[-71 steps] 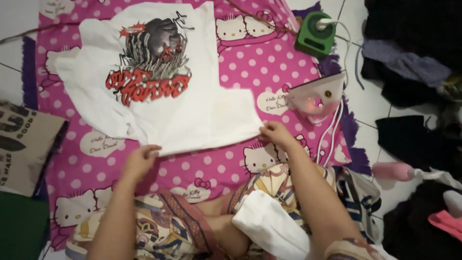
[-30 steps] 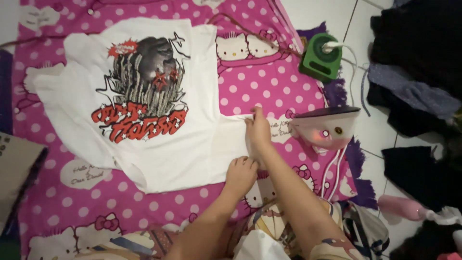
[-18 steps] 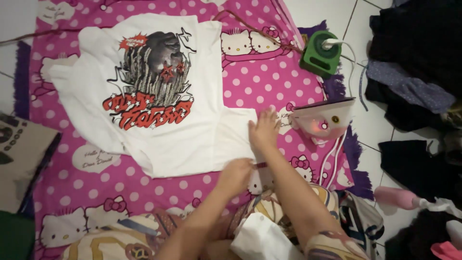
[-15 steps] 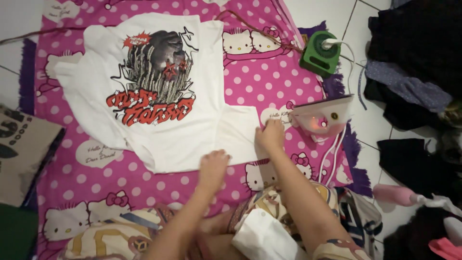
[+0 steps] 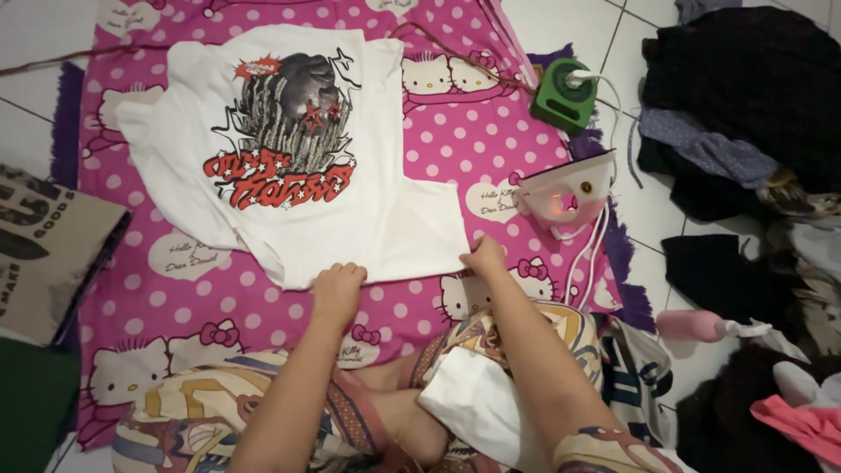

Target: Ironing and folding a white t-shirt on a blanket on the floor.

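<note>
A pink polka-dot blanket [image 5: 491,131] with cartoon cats is lying over the white tiled floor [image 5: 17,35], and a white T-shirt [image 5: 289,158] with a red and grey print is spreading flat across it — hem nearest the person. The left hand [image 5: 337,285] is pressing on the lower hem with fingers curled onto the cloth, while the right hand [image 5: 484,258] is pinching the hem's right corner. An iron [image 5: 569,188] is standing on end just right of that hand — a green plug socket [image 5: 562,95] lying beyond it, dark clothes [image 5: 745,96] heaped on the tiles.
</note>
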